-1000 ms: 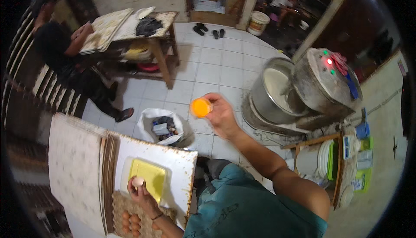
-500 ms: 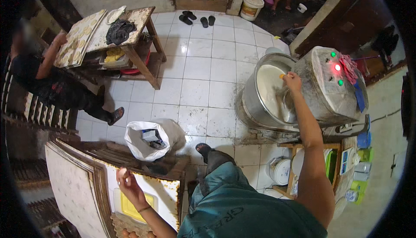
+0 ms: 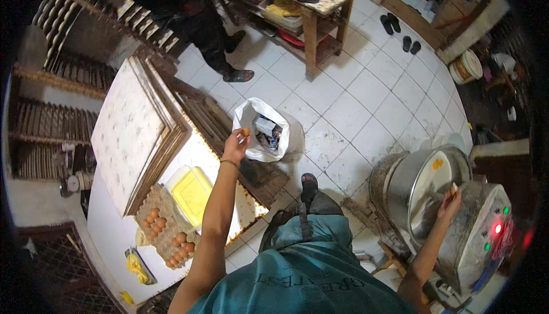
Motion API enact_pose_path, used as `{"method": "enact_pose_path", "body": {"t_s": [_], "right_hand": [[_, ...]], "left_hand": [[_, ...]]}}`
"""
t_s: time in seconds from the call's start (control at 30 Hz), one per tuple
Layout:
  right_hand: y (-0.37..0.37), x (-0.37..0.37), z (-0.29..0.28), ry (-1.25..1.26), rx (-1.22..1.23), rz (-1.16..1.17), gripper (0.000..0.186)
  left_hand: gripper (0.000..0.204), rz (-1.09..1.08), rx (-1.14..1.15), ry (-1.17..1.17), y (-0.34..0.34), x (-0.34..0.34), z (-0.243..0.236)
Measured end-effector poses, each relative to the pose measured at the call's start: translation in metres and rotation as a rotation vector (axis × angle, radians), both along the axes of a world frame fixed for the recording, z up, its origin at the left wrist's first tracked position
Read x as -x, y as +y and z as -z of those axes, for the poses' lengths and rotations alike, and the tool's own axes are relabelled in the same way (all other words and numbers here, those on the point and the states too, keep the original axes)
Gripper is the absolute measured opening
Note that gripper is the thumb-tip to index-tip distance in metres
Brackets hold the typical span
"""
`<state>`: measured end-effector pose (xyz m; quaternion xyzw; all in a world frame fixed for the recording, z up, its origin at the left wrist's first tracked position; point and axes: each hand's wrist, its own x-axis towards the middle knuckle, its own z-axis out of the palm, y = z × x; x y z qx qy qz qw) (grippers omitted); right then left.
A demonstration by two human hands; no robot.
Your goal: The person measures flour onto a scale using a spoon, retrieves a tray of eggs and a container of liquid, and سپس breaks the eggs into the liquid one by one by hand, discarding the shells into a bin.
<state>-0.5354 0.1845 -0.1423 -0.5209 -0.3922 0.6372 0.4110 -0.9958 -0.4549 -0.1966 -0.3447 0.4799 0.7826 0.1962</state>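
Note:
My left hand (image 3: 235, 146) is stretched out by the white sack (image 3: 293, 140), closed on a brown eggshell (image 3: 245, 132). Scraps and packaging lie inside the sack. On the right, my right hand (image 3: 450, 205) is at the near rim of a large metal mixing bowl (image 3: 401, 185), its fingers closed round a pale eggshell (image 3: 453, 189). Orange egg yolk (image 3: 437, 164) floats on the cream-coloured batter (image 3: 426, 177) in the bowl. Several brown eggs (image 3: 182, 246) sit in cardboard egg trays (image 3: 147, 204) on the white table at my left.
Beside the bowl stands a mixer housing (image 3: 474, 237) with lit lamps. A yellow-filled tub (image 3: 192, 196) and stacked boards (image 3: 134, 137) share the left table (image 3: 117, 240). Beyond, a person in black (image 3: 200, 34) stands by a wooden worktable (image 3: 311, 34). Sandals (image 3: 410, 44) lie on the tiles.
My view has swung left. My left hand has moved from over the table to the sack. Yolk that was at my right fingers is now in the bowl, and that hand has drawn back toward its rim.

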Motion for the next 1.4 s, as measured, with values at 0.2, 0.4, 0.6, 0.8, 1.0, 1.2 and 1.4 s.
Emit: {"method": "enact_pose_path", "body": {"t_s": [0.2, 0.4, 0.6, 0.8, 1.0, 1.2, 1.4], "right_hand": [[-0.091, 0.068, 0.004, 0.354, 0.268, -0.184, 0.024], [-0.248, 0.198, 0.053, 0.355, 0.646, -0.741, 0.037], [-0.371, 0.341, 0.029, 0.044, 0.721, -1.271, 0.06], [-0.419, 0.385, 0.001, -0.156, 0.447, -1.389, 0.055], [-0.52, 0.356, -0.059, -0.112, 0.212, -1.458, 0.033], [-0.742, 0.329, -0.134, 0.124, 0.171, -2.088, 0.026], [-0.971, 0.324, -0.112, 0.383, -1.168, -2.534, 0.034]], "left_hand": [[0.074, -0.077, 0.081, -0.083, -0.024, -0.006, 0.021], [0.037, -0.094, -0.016, 0.323, -0.034, -0.062, -0.128], [0.039, -0.197, 0.238, 0.53, -0.119, -0.139, -0.214], [0.044, -0.477, 0.498, 0.548, -0.238, -0.245, -0.241], [0.033, -0.865, 0.77, 0.463, -0.354, -0.323, -0.243], [0.03, -0.706, 0.924, 0.28, -0.452, -0.324, -0.191], [0.046, 0.146, 1.265, 0.248, -0.518, -0.297, -0.127]]}}
